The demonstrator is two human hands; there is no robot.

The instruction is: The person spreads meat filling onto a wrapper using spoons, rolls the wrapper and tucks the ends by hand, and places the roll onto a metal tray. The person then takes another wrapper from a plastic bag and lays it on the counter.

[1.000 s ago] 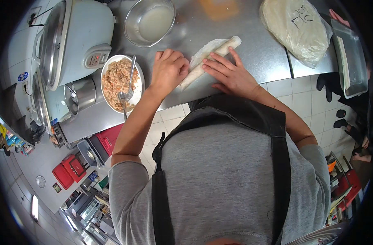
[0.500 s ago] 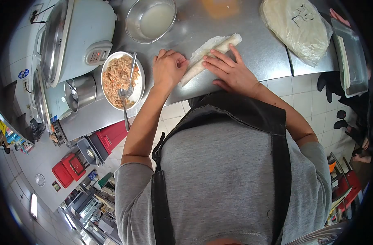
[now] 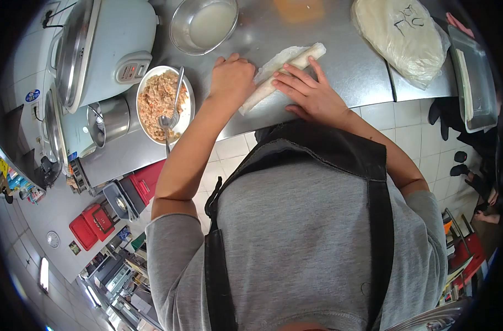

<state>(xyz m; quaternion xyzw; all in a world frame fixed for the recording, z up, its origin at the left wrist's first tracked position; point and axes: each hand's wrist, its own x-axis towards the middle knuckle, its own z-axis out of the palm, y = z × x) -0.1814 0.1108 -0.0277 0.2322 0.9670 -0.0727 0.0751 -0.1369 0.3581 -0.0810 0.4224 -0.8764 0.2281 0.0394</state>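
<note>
A long, pale spring roll (image 3: 261,98) lies slantwise on the steel counter, a loose flap of its thin wrapper (image 3: 281,58) spread along the far side. My right hand (image 3: 312,95) rests flat over the roll's upper half, fingers apart. At the wrapper's left edge, my left hand (image 3: 233,83) is curled with the knuckles up. Its fingertips are turned under, and whether anything is in them is hidden. Beyond the left hand stands a metal bowl (image 3: 175,27) of cloudy whitish liquid. Left of that arm sits a white oval dish (image 3: 188,105) of orange-brown filling (image 3: 159,102) with spoons in it.
A large rice cooker (image 3: 116,49) and a steel pot (image 3: 116,122) stand at the left. A plastic-wrapped stack of pale wrappers (image 3: 400,41) lies at the right, near a clear tray (image 3: 477,113). The steel counter's front edge (image 3: 367,106) runs before my body. Another person's feet show at far right.
My left hand has turned knuckles up and shifted slightly right, toward the wrapper's edge, its fingertips now hidden. My right hand stays on the spring roll.
</note>
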